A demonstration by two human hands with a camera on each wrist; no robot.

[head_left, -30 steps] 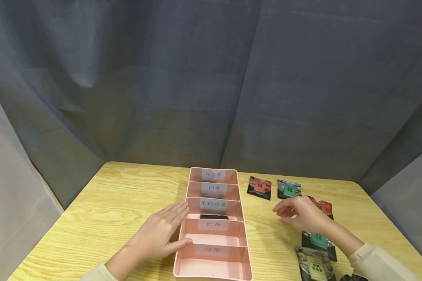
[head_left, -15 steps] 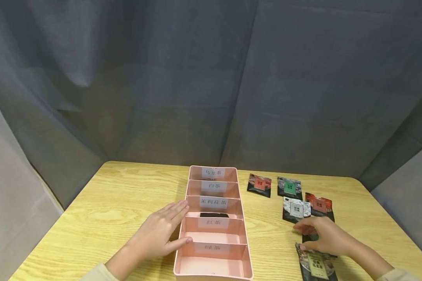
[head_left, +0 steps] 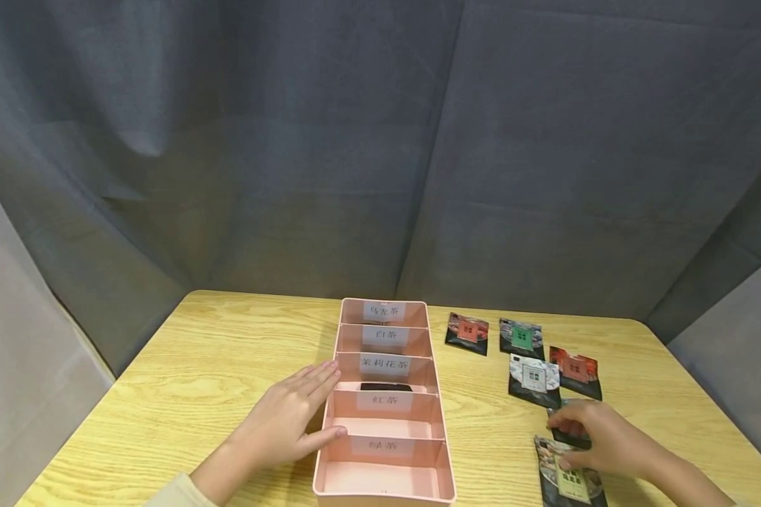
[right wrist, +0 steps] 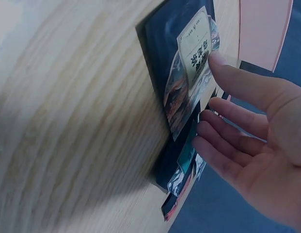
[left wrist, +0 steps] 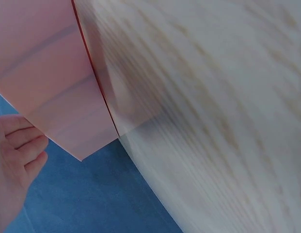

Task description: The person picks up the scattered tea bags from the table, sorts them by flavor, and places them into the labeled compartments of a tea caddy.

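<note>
1. Packet with pale olive label at the near right edge of the desk, lying flat; thumb of the right hand touching its top, seen also from the right wrist.
2. Right hand relaxed, fingers only slightly bent and gripping nothing; fingertips resting on a dark packet with teal print, which lies just behind the olive one and partly under the hand.
3. Pink divided tray in the middle of the desk, five compartments in a row from near to far, each with a white paper label.
4. Left hand flat against the tray's left wall, fingers straight, thumb along the rim near the second compartment; holds nothing.
5. Dark packet lying in the third compartment from the near end.
6. Farther right: white-labelled packet and red packet side by side, just apart.
7. Beyond these, a pink-labelled packet and a green-labelled packet near the far edge.
8. Grey curtain behind the desk.
</note>
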